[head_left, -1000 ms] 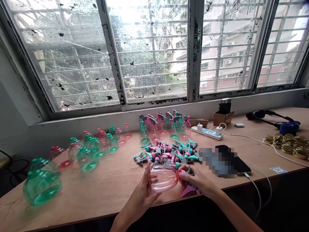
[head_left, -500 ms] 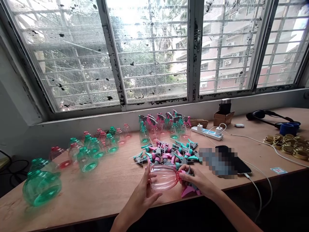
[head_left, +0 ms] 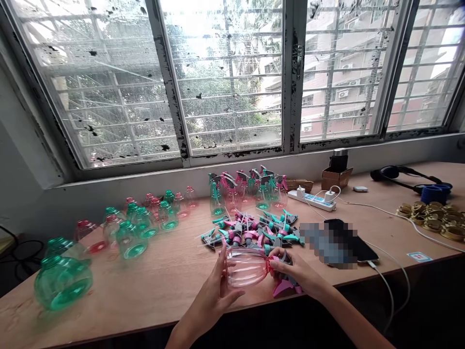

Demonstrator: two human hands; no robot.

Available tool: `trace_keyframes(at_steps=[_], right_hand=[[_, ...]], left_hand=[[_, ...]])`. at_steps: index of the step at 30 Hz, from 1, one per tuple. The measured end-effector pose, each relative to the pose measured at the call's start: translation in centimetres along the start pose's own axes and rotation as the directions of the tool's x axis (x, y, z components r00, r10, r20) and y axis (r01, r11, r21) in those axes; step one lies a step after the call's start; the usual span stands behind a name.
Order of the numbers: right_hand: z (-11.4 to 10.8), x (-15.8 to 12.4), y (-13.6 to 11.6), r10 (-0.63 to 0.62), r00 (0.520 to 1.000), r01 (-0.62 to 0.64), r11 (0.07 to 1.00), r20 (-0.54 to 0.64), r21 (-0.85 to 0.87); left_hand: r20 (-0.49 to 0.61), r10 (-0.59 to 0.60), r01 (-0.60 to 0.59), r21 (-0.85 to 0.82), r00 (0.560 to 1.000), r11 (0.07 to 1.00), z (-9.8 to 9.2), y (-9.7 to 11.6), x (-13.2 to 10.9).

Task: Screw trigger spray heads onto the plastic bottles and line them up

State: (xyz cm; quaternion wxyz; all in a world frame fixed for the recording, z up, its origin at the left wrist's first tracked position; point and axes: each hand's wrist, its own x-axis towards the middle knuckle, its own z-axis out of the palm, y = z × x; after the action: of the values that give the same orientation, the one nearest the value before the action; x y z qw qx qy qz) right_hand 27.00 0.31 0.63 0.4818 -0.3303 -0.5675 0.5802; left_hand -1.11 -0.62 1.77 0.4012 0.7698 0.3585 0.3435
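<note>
A clear pink bottle [head_left: 246,267] lies sideways in the air near the table's front edge, its neck pointing right. My left hand [head_left: 214,293] is curved around its base end, fingers behind and thumb below. At the neck, my right hand [head_left: 292,271] has its fingers closed around a grey and pink trigger sprayer [head_left: 282,289], whose pink trigger shows beneath the hand. How far the sprayer sits on the neck is hidden by the fingers. Just beyond the bottle lies a pile of loose trigger sprayers [head_left: 250,232] in pink, green and grey.
Several open green bottles [head_left: 132,242] and pink bottles [head_left: 97,241] stand at the left. Bottles with sprayers fitted [head_left: 263,196] stand by the window. To the right are a power strip [head_left: 312,199], a phone [head_left: 358,247] with its cable, headphones [head_left: 395,172] and gold rings [head_left: 432,218].
</note>
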Motion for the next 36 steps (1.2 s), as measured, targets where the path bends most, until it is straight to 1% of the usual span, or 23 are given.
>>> trace_keyframes(at_steps=[6, 10, 14, 17, 25, 30, 36], right_hand=[[-0.06, -0.03, 0.17, 0.004, 1.000, -0.004, 1.000, -0.001, -0.020], [0.10, -0.07, 0.02, 0.007, 1.000, -0.007, 1.000, 0.001, -0.011], [0.19, -0.09, -0.15, 0.012, 1.000, -0.012, 1.000, -0.002, -0.005], [0.13, -0.13, -0.17, 0.018, 1.000, -0.018, 1.000, -0.006, 0.002], [0.01, -0.06, -0.06, 0.021, 1.000, -0.021, 1.000, -0.019, -0.015], [-0.03, -0.07, -0.09, 0.016, 1.000, -0.016, 1.000, -0.009, 0.008], [0.08, -0.15, -0.22, 0.017, 1.000, -0.017, 1.000, -0.007, 0.015]], left_hand=[[-0.013, 0.004, -0.005, -0.016, 1.000, 1.000, 0.16, -0.27, -0.10], [-0.021, 0.025, -0.025, 0.012, 0.999, 1.000, 0.11, -0.14, 0.04], [-0.024, 0.017, -0.016, 0.055, 1.000, 0.998, 0.08, -0.04, 0.01], [-0.035, 0.018, -0.017, 0.034, 0.999, 0.999, 0.21, -0.05, -0.09], [-0.026, 0.029, -0.028, 0.020, 0.999, 0.999, 0.19, -0.01, 0.08], [-0.022, 0.002, -0.001, 0.028, 1.000, 1.000, 0.13, -0.23, 0.02], [0.002, 0.006, -0.006, 0.087, 1.000, 0.996, 0.07, 0.18, -0.10]])
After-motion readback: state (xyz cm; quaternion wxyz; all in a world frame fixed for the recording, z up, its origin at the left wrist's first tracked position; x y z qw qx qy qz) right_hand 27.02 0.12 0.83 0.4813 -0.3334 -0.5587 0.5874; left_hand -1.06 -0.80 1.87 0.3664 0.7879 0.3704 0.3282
